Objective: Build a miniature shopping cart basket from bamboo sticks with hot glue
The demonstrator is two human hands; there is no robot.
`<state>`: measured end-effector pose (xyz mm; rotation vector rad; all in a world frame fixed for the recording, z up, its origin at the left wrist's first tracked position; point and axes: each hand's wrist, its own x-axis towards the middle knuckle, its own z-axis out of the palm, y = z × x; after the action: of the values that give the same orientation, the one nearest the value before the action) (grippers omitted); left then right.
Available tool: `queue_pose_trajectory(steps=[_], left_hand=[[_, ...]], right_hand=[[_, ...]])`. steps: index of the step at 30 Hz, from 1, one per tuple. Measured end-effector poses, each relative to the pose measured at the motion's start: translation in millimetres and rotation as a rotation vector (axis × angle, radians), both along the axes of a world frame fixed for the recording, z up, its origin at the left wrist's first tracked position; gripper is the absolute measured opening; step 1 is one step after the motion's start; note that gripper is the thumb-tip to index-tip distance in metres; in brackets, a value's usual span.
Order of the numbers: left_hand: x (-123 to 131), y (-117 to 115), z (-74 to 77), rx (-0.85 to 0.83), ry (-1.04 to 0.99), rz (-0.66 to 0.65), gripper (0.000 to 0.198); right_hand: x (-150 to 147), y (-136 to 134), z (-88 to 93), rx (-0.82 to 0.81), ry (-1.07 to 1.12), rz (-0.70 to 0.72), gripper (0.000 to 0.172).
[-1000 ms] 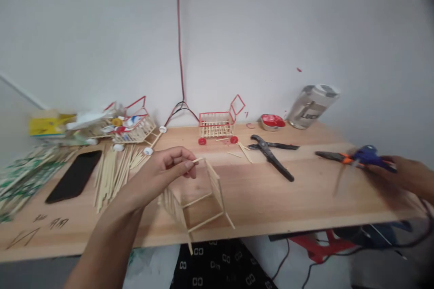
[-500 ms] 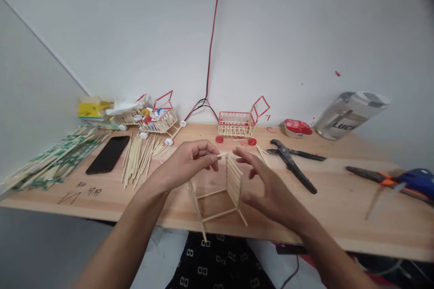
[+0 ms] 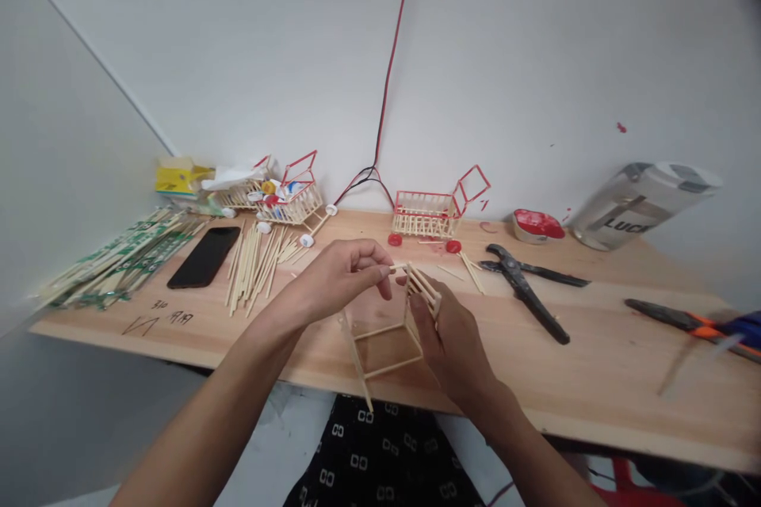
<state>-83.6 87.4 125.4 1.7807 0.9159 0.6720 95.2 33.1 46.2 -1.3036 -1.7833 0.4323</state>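
Observation:
A small frame of thin wooden sticks (image 3: 389, 370) hangs between my hands, near the table's front edge. Its slatted side stands on the right, and several bars run from it to a longer stick on the left. My right hand (image 3: 455, 333) is wrapped round the slatted side, thumb on the near face, partly hiding the slats. My left hand (image 3: 348, 273) pinches a short pale stick (image 3: 399, 267) between thumb and fingertips. That stick reaches the top corner of the slatted side; whether it is joined there I cannot tell.
Loose wooden sticks (image 3: 246, 269) lie beside a black phone (image 3: 204, 257) and packaged chopsticks (image 3: 119, 261). Finished stick carts (image 3: 425, 214) stand along the wall. At right are pliers (image 3: 526, 293), a red-filled dish (image 3: 538, 226), a plastic container (image 3: 639, 210) and orange-and-blue-handled pliers (image 3: 690, 321).
My right hand, open beside the slatted side before, has closed round it. My left hand keeps its pinch on the short stick. The whole view has shifted slightly.

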Motion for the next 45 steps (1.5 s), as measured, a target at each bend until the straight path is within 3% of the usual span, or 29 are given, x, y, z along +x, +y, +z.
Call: queue_pose_trajectory(steps=[8,45], left_hand=[[-3.1,-0.1,-0.8,-0.005,0.027,0.009,0.014],[-2.1,0.9,-3.7,0.049,0.046,0.031,0.016]], right_hand=[[-3.4,2.2,-5.0,0.121,-0.042,-0.014,0.037],[-5.1,2.7,-6.7,0.123,-0.031,-0.049,0.033]])
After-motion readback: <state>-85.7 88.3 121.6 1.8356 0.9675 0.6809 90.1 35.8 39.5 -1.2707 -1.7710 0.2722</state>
